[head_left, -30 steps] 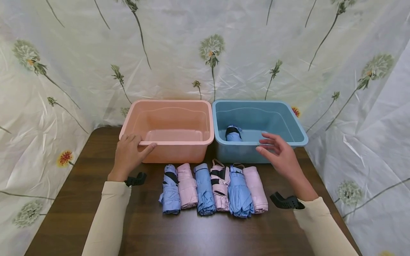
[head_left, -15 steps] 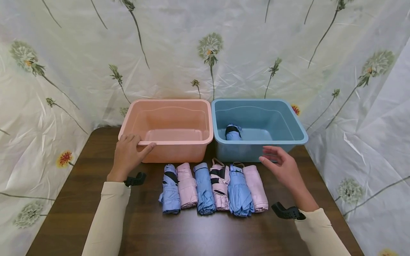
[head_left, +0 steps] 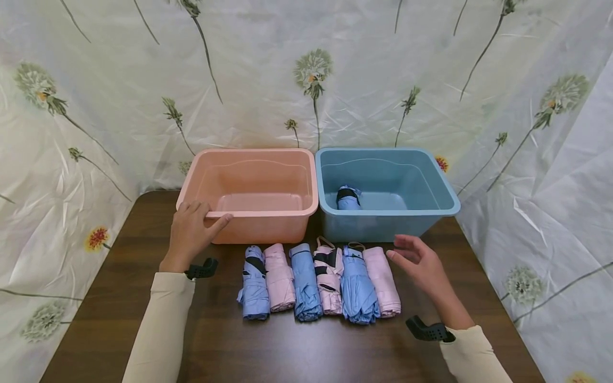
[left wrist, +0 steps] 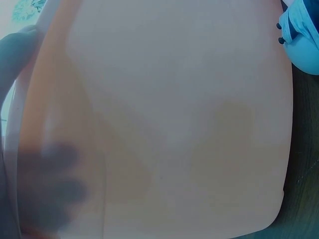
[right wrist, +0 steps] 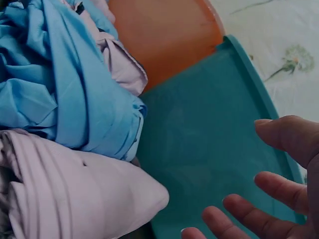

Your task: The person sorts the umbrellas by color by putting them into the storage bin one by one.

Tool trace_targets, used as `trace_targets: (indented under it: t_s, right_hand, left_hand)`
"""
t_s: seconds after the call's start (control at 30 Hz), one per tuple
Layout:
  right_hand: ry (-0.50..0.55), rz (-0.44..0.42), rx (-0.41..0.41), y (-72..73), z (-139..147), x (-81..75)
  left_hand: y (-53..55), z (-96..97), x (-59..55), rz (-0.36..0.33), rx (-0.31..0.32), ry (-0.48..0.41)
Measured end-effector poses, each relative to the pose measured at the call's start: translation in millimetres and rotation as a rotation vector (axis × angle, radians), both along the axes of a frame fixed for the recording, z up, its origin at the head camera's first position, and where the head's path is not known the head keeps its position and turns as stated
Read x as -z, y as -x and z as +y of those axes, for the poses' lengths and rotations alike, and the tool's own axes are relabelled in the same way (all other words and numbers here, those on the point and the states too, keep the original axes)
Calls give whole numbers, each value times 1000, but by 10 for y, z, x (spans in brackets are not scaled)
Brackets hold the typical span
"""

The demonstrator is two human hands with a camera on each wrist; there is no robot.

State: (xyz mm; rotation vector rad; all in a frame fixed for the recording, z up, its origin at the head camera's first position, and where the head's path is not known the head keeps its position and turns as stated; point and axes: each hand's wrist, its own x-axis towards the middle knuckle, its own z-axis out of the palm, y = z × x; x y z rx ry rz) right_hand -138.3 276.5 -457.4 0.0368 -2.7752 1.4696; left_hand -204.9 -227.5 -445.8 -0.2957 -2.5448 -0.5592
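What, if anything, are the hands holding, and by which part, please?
The left hand holds the orange bin by its near rim, at the left corner. The right hand holds nothing.

A dark wood-grained table (head_left: 306, 348) is bordered behind and at both sides by pale, creased sheeting (head_left: 258, 90) printed with long-stemmed dandelions (head_left: 313, 72).

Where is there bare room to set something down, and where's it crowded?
Bare tabletop lies nearer than the umbrella row, between the sleeves. In the orange bin the visible floor is bare; likewise in the blue bin, right of its umbrella. Crowded: that six-umbrella row and the orange bin's left front corner, under the left hand.
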Motion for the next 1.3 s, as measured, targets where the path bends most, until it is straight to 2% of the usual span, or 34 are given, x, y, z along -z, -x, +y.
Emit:
trace_targets:
  t_s: [0.4, 0.73, 0.97, 1.3]
  right_hand:
    - [-7, -81, 7, -78, 41, 200]
    - [78, -172, -9, -120, 32, 293]
    - [34, -227, -12, -136, 41, 379]
    - [-7, -241, -19, -166, 26, 439]
  left_hand:
    - [-7, -7, 8, -22, -8, 6]
    - [-1, -12, 5, -17, -7, 2]
    - [0, -4, 3, -10, -2, 4]
    - [2, -8, 12, -12, -7, 9]
